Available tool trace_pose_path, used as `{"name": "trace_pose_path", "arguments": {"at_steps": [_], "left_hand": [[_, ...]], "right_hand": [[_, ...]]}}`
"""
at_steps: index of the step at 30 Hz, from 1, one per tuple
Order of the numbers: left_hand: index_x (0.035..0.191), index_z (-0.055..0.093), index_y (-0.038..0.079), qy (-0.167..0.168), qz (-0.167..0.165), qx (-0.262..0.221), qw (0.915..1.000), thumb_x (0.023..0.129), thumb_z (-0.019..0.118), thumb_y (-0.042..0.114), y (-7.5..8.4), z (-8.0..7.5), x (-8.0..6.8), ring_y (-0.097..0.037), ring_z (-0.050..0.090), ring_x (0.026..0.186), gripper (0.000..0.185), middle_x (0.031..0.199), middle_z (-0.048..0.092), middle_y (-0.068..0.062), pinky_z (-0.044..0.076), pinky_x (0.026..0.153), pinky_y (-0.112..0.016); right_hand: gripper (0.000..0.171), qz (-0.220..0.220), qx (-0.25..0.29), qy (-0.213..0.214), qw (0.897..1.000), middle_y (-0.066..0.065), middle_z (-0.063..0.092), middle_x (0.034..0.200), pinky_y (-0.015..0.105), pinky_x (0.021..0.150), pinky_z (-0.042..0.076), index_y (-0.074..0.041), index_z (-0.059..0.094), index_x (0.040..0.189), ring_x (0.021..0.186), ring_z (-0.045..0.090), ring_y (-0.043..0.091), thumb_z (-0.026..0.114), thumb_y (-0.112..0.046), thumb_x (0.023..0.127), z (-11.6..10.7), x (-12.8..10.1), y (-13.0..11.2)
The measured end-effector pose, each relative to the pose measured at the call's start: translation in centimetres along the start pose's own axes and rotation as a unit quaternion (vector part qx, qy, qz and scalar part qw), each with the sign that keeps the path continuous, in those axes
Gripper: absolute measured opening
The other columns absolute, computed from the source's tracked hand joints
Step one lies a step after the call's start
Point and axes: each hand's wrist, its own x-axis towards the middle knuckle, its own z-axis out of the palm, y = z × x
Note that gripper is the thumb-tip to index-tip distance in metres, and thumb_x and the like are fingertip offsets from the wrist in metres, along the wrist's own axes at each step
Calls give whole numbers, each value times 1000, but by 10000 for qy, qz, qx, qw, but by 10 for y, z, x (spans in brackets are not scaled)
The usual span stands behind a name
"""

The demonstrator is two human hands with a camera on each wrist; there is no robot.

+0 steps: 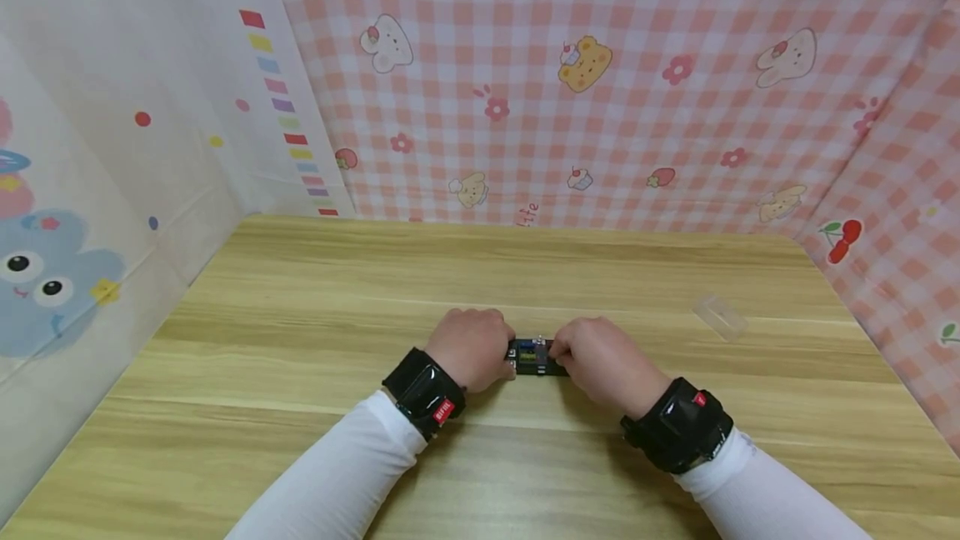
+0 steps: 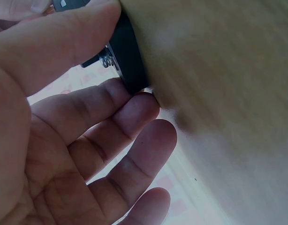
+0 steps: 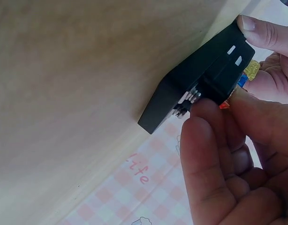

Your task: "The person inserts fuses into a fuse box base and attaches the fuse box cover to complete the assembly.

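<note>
A small black fuse block (image 1: pixel 531 361) lies on the table between both hands. My left hand (image 1: pixel 471 348) grips its left end, with the thumb on one side and fingertips on the other. In the right wrist view the block (image 3: pixel 191 77) shows metal terminals (image 3: pixel 181 111) at its near end. Yellow (image 3: pixel 251 70) and blue (image 3: pixel 242 80) translucent blade fuses stick out of it. My right hand (image 1: pixel 603 363) is at the right end. Its thumb and forefinger pinch at a small orange-red fuse (image 3: pixel 223 106), mostly hidden by the fingertips.
A clear plastic cover (image 1: pixel 720 317) lies on the wooden table (image 1: pixel 315 290) to the right, behind my right hand. Patterned cloth (image 1: pixel 637 123) hangs at the back and along both sides of the table. Each wrist wears a black strap.
</note>
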Motion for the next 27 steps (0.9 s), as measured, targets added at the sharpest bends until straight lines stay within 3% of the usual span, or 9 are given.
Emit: {"name": "trace_pose_path", "arguments": {"at_steps": [27], "left_hand": [[101,79,20,-51,-60,-146,9999,82,88,49,0,-1,0,-16,63,79,36,95,72,2,52,80,-39]], "right_hand": [[8,39,-31,-185,9998,4,77,92,31,73,57,-10,81,92,77,62,8,78,-3,92,-5,1,-2]]}}
